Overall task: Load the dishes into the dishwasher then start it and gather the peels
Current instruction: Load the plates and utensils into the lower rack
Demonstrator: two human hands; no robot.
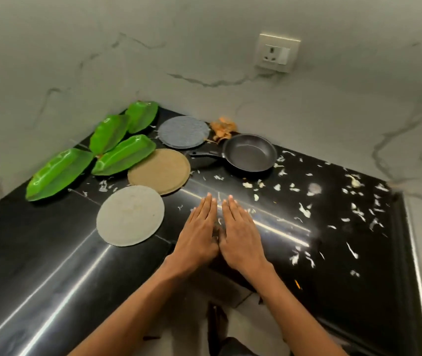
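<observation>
Both hands lie flat on the glossy black stone counter [50, 291] at lower centre of the frame, fingers straight and together, holding nothing: the left hand [199, 233] and the right hand [240, 232] sit side by side with their inner edges touching near the thumbs.

The pale, thin scattered peel scraps [305, 210] are strewn mostly across the right half of the counter, with a few at centre and between the fingertips; a small heap of orange-brown onion skins [221, 128] sits against the wall at upper centre.

The scraps look light and dry, so a fast sweep could flick them off the counter's right or near edge, or push them under the round mats. The dishes also seem not yet loaded.

The small black non-stick frying pan [251, 152] rests upright just right of the beige mat [159, 170], its long axis running roughly left–right, handle pointing to the left of the frame. Four glossy green leaf-shaped plates [59, 173] fan out at upper left, their long axes slanting from lower left to upper right
</observation>
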